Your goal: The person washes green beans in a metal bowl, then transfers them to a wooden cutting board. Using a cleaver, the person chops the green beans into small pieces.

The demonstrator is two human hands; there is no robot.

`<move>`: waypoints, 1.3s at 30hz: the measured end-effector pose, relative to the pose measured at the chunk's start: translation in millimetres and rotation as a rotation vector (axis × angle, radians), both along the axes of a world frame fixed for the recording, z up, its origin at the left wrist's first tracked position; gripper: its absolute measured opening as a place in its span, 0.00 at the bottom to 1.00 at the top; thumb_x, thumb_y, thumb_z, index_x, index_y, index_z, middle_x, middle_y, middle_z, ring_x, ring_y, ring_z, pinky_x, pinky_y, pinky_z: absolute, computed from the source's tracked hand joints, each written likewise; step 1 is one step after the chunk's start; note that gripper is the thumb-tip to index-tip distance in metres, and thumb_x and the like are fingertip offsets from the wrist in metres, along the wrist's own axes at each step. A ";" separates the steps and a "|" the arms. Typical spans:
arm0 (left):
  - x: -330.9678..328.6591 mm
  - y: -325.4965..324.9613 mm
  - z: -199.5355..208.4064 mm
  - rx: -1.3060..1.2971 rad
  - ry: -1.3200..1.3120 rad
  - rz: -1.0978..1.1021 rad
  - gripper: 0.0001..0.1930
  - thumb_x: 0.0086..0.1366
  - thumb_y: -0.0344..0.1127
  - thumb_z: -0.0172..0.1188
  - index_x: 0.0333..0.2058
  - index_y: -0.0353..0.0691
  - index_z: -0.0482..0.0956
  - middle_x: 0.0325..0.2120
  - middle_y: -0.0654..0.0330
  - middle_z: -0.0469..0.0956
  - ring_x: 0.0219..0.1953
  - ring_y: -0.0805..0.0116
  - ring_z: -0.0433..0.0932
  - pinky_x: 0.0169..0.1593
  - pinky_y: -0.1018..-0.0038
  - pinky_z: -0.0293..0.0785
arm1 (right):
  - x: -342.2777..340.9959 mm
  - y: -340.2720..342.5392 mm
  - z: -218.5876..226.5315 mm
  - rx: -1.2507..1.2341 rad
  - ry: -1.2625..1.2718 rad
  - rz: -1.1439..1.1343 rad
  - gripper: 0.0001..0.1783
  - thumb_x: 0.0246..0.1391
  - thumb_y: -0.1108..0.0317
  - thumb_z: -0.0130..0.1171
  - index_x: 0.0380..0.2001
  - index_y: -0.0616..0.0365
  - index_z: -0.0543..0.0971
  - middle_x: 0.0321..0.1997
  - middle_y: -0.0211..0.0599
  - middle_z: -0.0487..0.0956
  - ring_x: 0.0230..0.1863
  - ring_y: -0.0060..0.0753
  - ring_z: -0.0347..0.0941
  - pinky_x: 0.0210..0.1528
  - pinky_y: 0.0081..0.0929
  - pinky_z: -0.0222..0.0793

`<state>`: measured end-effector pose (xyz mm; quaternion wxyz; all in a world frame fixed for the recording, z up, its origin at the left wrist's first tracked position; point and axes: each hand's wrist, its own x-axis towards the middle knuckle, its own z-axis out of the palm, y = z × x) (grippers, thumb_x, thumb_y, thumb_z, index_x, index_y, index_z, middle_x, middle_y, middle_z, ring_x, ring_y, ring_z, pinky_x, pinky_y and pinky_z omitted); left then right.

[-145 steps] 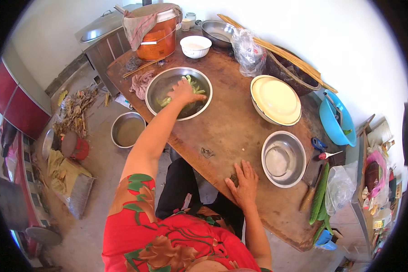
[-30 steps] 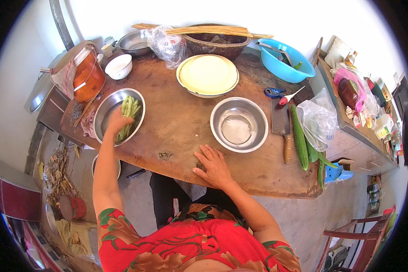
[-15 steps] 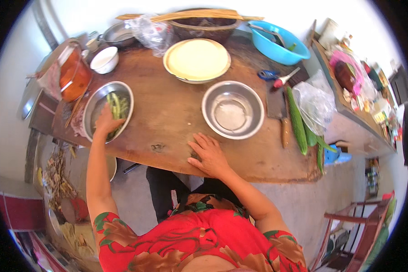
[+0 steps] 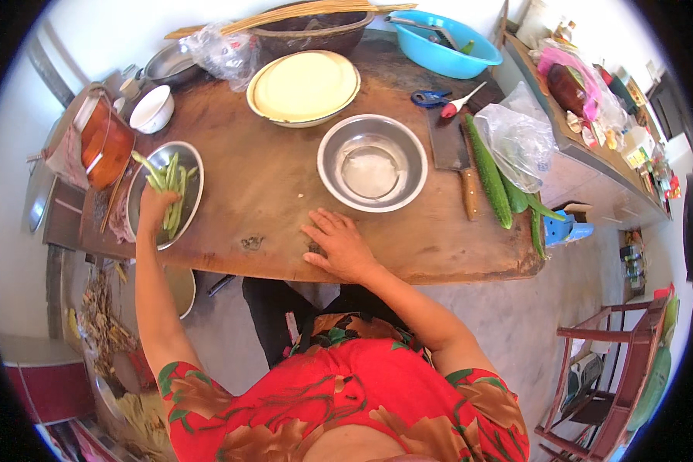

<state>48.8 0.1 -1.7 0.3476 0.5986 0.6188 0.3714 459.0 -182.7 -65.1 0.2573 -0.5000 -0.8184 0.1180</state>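
At the left of the wooden table, my left hand point(image 4: 155, 209) is closed around a bunch of green beans point(image 4: 172, 185) in a steel bowl point(image 4: 198, 196). The pods stick out past my fingers and rise above the bowl's far side. My right hand point(image 4: 339, 242) lies on the tabletop near the front edge, fingers stretched out, holding nothing. Just beyond it stands another steel bowl point(image 4: 417, 158) with only its shiny bottom showing.
A cleaver point(image 4: 468, 189), cucumbers point(image 4: 489, 173) and a clear plastic bag point(image 4: 520, 138) lie at the right. Behind are a cream-coloured lid point(image 4: 304, 85), a blue basin point(image 4: 446, 58), a dark basin point(image 4: 312, 35) and a white bowl point(image 4: 152, 109).
My left hand has closed on the beans and lifted them a little in the bowl. My right hand stays flat on the table. The whole view has shifted slightly.
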 end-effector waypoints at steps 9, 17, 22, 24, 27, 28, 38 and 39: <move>-6.2 10.7 -33.8 0.098 0.379 0.082 0.50 0.52 0.48 0.71 0.66 0.28 0.54 0.62 0.38 0.64 0.64 0.46 0.65 0.66 0.63 0.60 | -2.0 -2.2 6.8 -0.037 -0.010 0.017 0.30 0.55 0.50 0.60 0.58 0.54 0.73 0.68 0.47 0.65 0.70 0.49 0.56 0.70 0.47 0.51; 38.6 9.3 -8.0 -0.185 0.898 0.222 0.46 0.46 0.59 0.72 0.58 0.35 0.65 0.53 0.44 0.74 0.57 0.47 0.73 0.58 0.61 0.70 | -1.1 0.8 11.0 -0.042 -0.020 0.023 0.30 0.55 0.50 0.60 0.57 0.53 0.73 0.67 0.48 0.65 0.70 0.51 0.56 0.70 0.49 0.50; 31.1 2.6 -6.6 -0.143 0.732 0.126 0.36 0.45 0.47 0.70 0.52 0.34 0.72 0.47 0.42 0.78 0.52 0.46 0.77 0.55 0.59 0.72 | -3.7 0.3 10.1 -0.035 -0.047 0.024 0.30 0.55 0.50 0.61 0.58 0.53 0.73 0.67 0.48 0.65 0.70 0.50 0.57 0.69 0.49 0.51; 0.6 9.7 -20.3 -0.072 0.419 -0.006 0.39 0.45 0.45 0.70 0.55 0.32 0.70 0.50 0.42 0.78 0.54 0.49 0.77 0.57 0.62 0.71 | -6.3 0.6 10.0 -0.027 -0.046 0.033 0.31 0.55 0.49 0.61 0.58 0.53 0.73 0.67 0.48 0.65 0.70 0.49 0.57 0.69 0.49 0.51; -4.0 10.8 -11.5 0.042 0.300 0.076 0.43 0.45 0.44 0.68 0.60 0.32 0.67 0.52 0.42 0.76 0.56 0.51 0.76 0.59 0.65 0.69 | -5.4 1.3 7.7 -0.037 -0.066 0.019 0.31 0.55 0.50 0.61 0.58 0.53 0.72 0.68 0.47 0.65 0.70 0.49 0.57 0.70 0.49 0.51; -1.6 6.9 -3.0 0.038 0.296 0.088 0.44 0.45 0.46 0.69 0.61 0.31 0.66 0.53 0.41 0.75 0.57 0.50 0.74 0.60 0.65 0.68 | -4.7 1.0 8.5 -0.040 -0.068 0.013 0.31 0.55 0.50 0.60 0.59 0.53 0.72 0.68 0.46 0.65 0.70 0.49 0.57 0.70 0.48 0.50; 33.7 -21.8 4.2 -0.287 0.847 0.073 0.57 0.45 0.62 0.72 0.66 0.32 0.56 0.63 0.41 0.61 0.66 0.44 0.61 0.63 0.54 0.66 | -6.5 -0.7 13.9 -0.078 -0.087 0.015 0.31 0.53 0.51 0.62 0.58 0.53 0.74 0.69 0.45 0.64 0.71 0.50 0.56 0.69 0.49 0.49; 33.0 -18.4 2.4 -0.276 0.857 0.108 0.55 0.45 0.60 0.72 0.65 0.33 0.59 0.64 0.42 0.61 0.65 0.44 0.63 0.62 0.53 0.67 | -6.9 -0.8 13.4 -0.075 -0.083 0.021 0.31 0.53 0.51 0.62 0.58 0.53 0.74 0.69 0.45 0.64 0.71 0.50 0.56 0.69 0.49 0.50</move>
